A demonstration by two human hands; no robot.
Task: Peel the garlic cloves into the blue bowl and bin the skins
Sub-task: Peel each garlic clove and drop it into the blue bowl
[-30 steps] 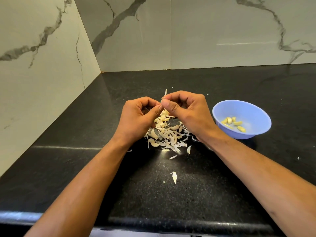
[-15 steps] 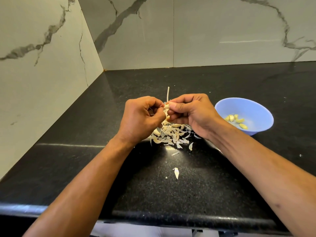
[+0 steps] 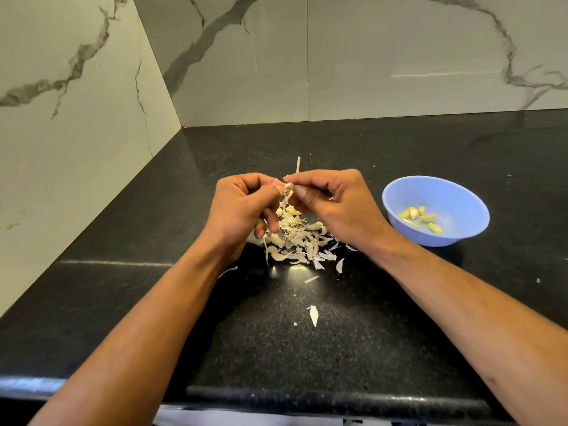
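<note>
left hand (image 3: pixel 242 207), right hand (image 3: pixel 332 204) pinching, seemingly, one garlic clove (image 3: pixel 288 188)

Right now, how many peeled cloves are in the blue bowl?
5 peeled cloves, all in the bowl: three bunched at back-left, one at centre, one at front-right. A thin yellowish sliver may be a sixth.

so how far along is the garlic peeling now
Done: a few peeled yellowish garlic cloves lie in the round blue plastic bowl. In hand: the left hand and right hand pinch one garlic piece between them. Left: the pile of papery white skins on the black speckled counter, with unpeeled cloves seemingly among them; no bin is visible.
</note>
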